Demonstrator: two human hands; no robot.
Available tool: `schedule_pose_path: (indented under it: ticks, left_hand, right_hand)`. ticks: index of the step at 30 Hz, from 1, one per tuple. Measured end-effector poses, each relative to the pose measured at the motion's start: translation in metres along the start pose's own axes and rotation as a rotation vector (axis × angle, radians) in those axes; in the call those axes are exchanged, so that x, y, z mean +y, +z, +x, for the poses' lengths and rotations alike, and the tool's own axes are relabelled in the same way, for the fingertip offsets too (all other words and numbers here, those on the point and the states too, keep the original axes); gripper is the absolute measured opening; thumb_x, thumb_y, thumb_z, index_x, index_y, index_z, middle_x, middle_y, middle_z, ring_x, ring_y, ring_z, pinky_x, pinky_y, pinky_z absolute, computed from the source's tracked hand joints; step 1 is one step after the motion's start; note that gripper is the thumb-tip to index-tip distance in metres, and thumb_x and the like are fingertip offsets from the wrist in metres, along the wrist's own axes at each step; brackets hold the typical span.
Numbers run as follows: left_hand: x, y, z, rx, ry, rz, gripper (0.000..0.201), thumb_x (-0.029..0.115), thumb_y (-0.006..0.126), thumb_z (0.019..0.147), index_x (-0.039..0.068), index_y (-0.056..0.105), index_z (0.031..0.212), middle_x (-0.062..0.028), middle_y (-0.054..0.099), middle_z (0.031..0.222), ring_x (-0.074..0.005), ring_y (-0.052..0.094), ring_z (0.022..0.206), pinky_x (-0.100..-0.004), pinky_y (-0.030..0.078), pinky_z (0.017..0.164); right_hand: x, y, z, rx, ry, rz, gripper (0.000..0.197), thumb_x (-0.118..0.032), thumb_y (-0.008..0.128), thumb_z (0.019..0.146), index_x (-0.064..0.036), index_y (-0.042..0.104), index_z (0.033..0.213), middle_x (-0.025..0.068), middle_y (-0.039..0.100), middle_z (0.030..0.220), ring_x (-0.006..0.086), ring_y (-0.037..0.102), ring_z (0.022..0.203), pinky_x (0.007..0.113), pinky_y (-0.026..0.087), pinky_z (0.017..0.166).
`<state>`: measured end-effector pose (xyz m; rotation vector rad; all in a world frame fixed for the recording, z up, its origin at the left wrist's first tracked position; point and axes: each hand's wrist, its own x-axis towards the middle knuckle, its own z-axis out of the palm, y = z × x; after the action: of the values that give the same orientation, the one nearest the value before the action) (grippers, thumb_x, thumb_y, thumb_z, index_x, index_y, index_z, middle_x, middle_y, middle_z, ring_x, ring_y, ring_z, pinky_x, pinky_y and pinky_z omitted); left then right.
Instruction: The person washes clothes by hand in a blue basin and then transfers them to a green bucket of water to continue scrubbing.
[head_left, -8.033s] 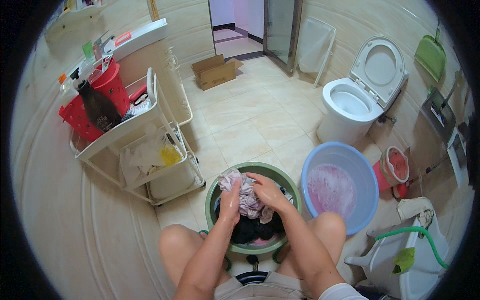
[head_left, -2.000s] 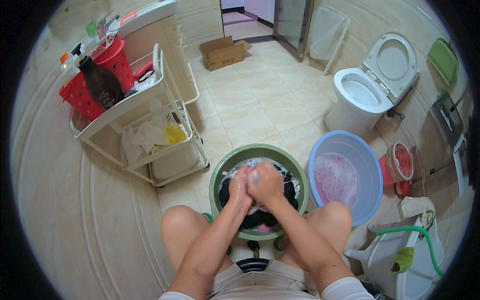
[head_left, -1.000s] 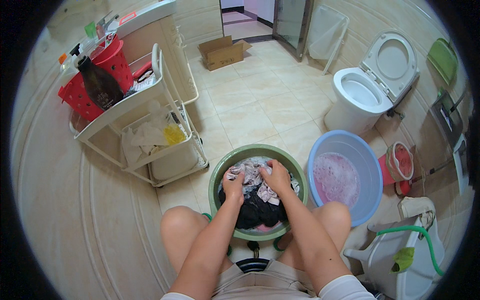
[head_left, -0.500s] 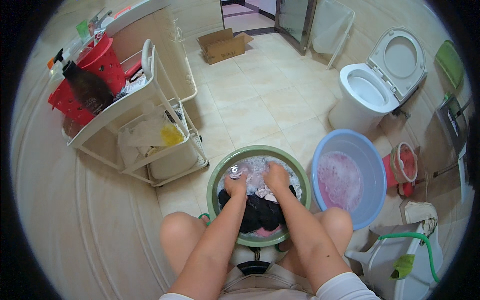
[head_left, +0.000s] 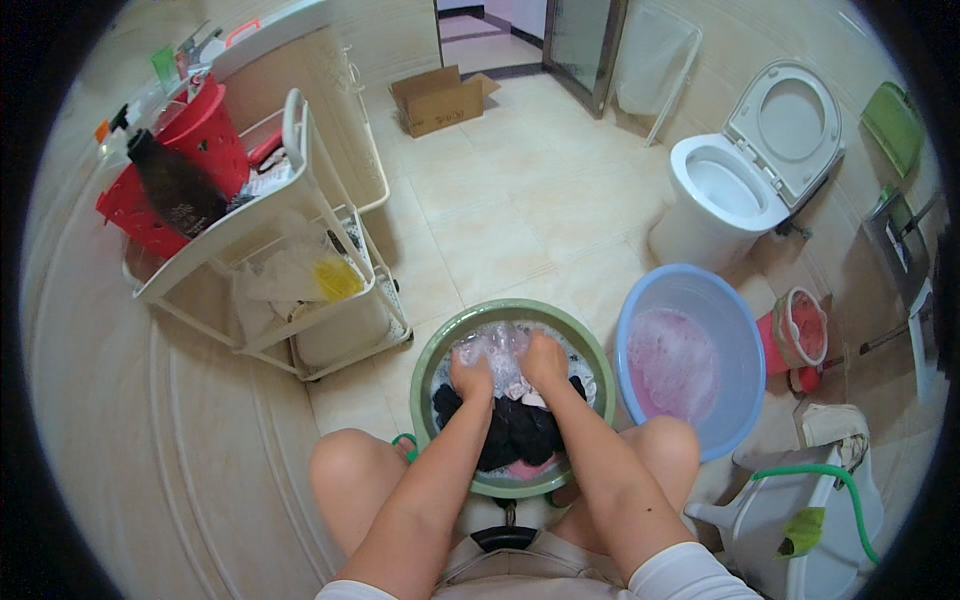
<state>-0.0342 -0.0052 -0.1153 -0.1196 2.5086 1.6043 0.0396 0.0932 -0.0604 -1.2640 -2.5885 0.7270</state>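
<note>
Between my knees stands a round green basin [head_left: 421, 395] of sudsy water, with both my hands in it. My left hand [head_left: 472, 374] and my right hand [head_left: 543, 360] are closed on a pale pink cloth [head_left: 520, 391], side by side at the basin's far half. Suds and water hide most of the fingertips and part of the cloth. A bunched black garment [head_left: 518, 432] lies nearer to me, under my wrists. Below it, a bit of brighter pink cloth [head_left: 530, 468] shows near the front rim.
Right of the green basin is a blue basin [head_left: 745, 410] of pinkish suds. A grey-white stool [head_left: 790, 520] with a green hose [head_left: 845, 475] stands at lower right. The wheeled cart [head_left: 330, 265] is at left, the toilet [head_left: 705, 205] at far right, a cardboard box [head_left: 440, 105] far off.
My hands have drawn slightly closer together, working the pale cloth in the suds. The black garment stays in about the same spot. The whole view has shifted a little.
</note>
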Motion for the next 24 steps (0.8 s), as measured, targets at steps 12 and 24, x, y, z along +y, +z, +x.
schedule_pose_path:
  ticks: [12,24]
  left_hand:
    - [0.059,-0.061,-0.007,-0.316,-0.022,-0.550,0.036,-0.015,0.046,0.071,0.004,0.056,0.100,-0.0063,0.059,0.090,-0.0165,0.057,0.087,-0.0261,0.045,0.078]
    - [0.052,-0.084,-0.023,-0.401,0.913,0.408,0.015,-0.003,0.055,0.065,0.009,0.064,0.065,-0.0100,0.062,0.083,-0.0298,0.055,0.091,-0.0406,0.043,0.083]
  right_hand:
    - [-0.020,-0.108,-0.009,-0.072,-0.415,0.193,0.021,0.003,0.056,0.070,-0.0026,0.054,0.091,0.0196,0.055,0.091,0.0372,0.053,0.093,0.042,0.044,0.081]
    - [0.011,-0.063,-0.013,-0.095,-0.644,-0.180,0.035,-0.007,0.066,0.068,-0.0201,0.066,0.101,0.0123,0.054,0.106,0.0320,0.052,0.101,0.042,0.043,0.083]
